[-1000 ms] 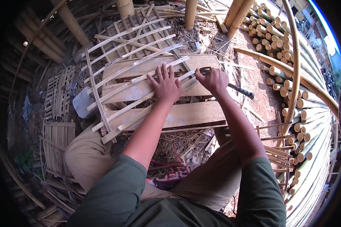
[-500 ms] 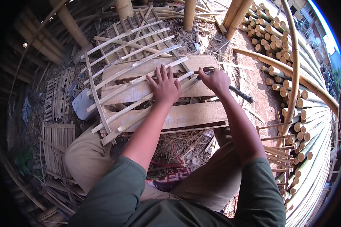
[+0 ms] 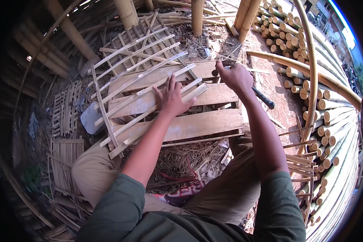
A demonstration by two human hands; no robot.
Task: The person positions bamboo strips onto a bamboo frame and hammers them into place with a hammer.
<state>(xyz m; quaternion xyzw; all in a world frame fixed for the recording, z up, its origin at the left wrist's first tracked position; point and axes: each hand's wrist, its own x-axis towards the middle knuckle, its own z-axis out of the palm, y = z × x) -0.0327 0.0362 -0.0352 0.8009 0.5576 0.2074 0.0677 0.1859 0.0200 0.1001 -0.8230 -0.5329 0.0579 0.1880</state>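
My right hand (image 3: 238,80) is closed around a hammer (image 3: 263,98) near its dark metal head. The black handle sticks out past my wrist to the lower right. My left hand (image 3: 174,99) lies palm down over pale bamboo slats (image 3: 137,119), fingers extended. These slats run diagonally and cross a thinner strip (image 3: 103,103) at their left ends, forming a lattice. Beneath them are wide wooden planks (image 3: 213,121) set side by side with gaps. The hammer head is just beyond the slats' right ends, above the planks.
Cut bamboo poles (image 3: 330,105) are stacked along the right. Another slat lattice (image 3: 129,44) lies beyond the planks, near upright bamboo posts (image 3: 197,18). Smaller slat panels (image 3: 66,109) lie at the left, beside a grey block (image 3: 91,120). Straw and scraps cover the ground.
My right hand has risen slightly and moved right with the hammer, away from the slat ends. My left hand has shifted slightly down and its fingers have drawn closer together.
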